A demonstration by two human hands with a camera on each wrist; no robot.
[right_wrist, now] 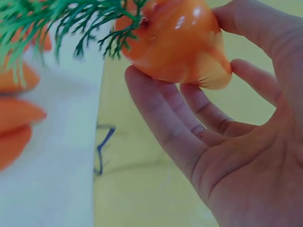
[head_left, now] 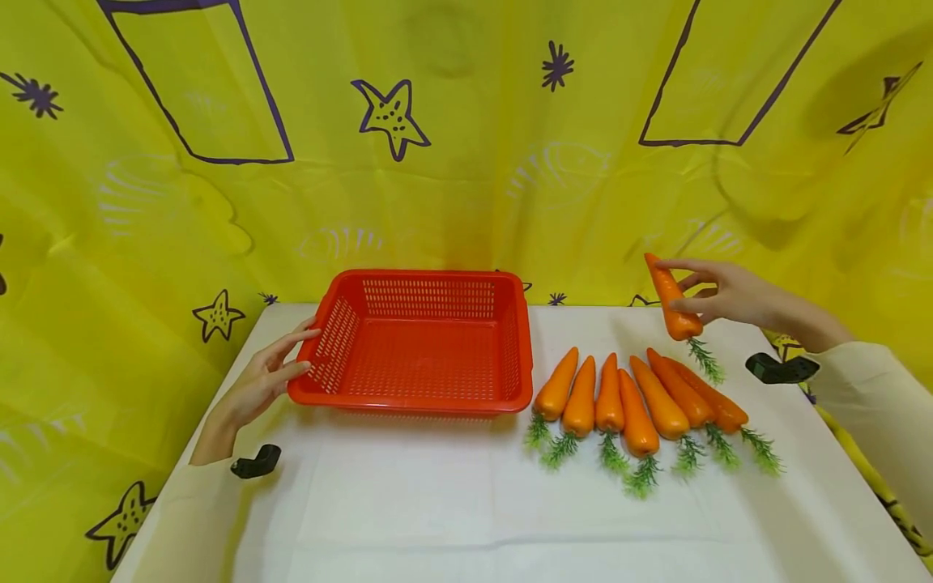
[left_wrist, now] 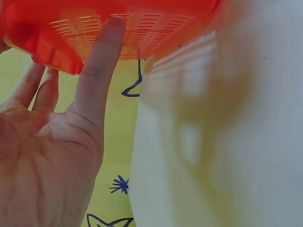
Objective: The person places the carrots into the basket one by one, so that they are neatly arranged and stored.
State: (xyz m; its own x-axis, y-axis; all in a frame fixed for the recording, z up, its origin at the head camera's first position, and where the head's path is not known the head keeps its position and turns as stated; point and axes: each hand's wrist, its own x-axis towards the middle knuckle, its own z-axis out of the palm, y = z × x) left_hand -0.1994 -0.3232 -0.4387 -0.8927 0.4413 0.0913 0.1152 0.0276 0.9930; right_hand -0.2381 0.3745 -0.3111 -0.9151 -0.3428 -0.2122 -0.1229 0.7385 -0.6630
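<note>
My right hand (head_left: pixel 736 293) pinches an orange toy carrot (head_left: pixel 670 304) between thumb and fingertips, in the air above the table's back right. The carrot's tip points up and its green top hangs down; its thick end (right_wrist: pixel 175 42) fills the upper right wrist view. Several more carrots (head_left: pixel 608 397) lie in a row below, tips toward the back. At the left, my left hand (head_left: pixel 258 379) touches the side of a red perforated plastic basket (head_left: pixel 408 405) with fairly straight fingers. Against its slotted wall lies the thumb (left_wrist: pixel 97 71) in the left wrist view. Nothing lies in the basket.
A white-covered table (head_left: pixel 408 502) carries the basket and the carrots. Behind it and along the sides hangs a yellow curtain (head_left: pixel 466 194) with dark star and fish drawings. The basket's right rim stands close to the leftmost carrot.
</note>
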